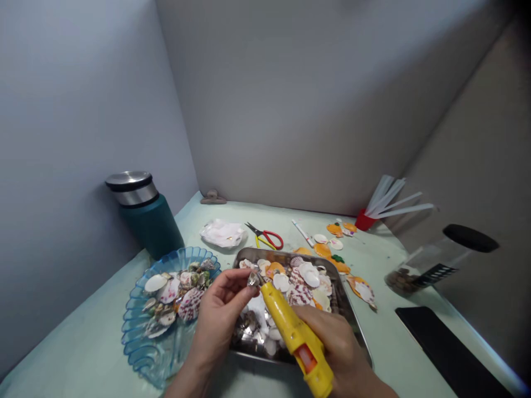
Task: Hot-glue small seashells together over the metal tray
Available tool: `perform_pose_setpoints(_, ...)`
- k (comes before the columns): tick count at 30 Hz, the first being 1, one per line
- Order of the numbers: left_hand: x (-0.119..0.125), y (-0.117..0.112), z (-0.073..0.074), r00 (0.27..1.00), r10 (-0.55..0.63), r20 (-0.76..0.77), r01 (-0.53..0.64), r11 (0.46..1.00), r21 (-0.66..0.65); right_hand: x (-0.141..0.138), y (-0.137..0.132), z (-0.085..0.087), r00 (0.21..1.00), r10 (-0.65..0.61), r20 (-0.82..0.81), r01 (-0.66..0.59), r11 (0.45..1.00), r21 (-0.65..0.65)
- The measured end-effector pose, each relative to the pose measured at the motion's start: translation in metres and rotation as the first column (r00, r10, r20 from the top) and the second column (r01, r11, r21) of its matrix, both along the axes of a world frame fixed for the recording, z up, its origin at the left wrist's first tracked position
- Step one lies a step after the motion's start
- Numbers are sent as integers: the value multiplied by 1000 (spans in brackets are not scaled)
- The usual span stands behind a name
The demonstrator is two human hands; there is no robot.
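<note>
A pale green table (62, 345) carries everything. In its middle sits a shallow rectangular stainless-steel tray (357, 319), filled with white, orange and purple-mottled seashells (309, 275). Left of it is a translucent blue plastic dish with a scalloped rim (131, 331), and behind the dish stands a teal bottle with a steel lid (151, 224). On the far right are a flat black rectangular slab (448, 345) (possibly a phone, though I cannot tell) and a clear jar with a black lid (431, 260).

The yellow plastic glue gun (290, 326) is above the tray, slanting up to the left. The right hand (338, 338) has its grip wrapped round the gun's body; its fingers are mostly hidden. The left hand (219, 312) has its grip pinched almost closed, thumb against fingers, on a small greyish shell (252, 280). The gun's nozzle is right at this shell; whether they touch is unclear.
</note>
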State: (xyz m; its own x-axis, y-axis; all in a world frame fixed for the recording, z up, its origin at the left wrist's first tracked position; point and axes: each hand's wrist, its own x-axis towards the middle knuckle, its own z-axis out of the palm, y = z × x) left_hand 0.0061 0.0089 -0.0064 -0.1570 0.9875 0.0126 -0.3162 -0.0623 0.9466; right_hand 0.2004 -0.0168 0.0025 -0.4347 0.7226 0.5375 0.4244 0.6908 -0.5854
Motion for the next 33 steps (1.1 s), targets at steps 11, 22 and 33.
perform_pose_setpoints(11, -3, 2, -1, 999, 39, 15, -39, 998, 51, 0, -1, -1, 999, 8, 35, -7, 999, -42)
perform_pose_setpoints(22, -3, 3, -1, 992, 11, 128, -13, 1000, 15, 2, -1, -1, 1000, 13, 17, -12, 998, -65)
perform_pose_setpoints(33, 0, -1, 4, 980, -80, 183, 98, 991, -92, -1, -2, -7, 927, -348, -143, 296, 909, -293)
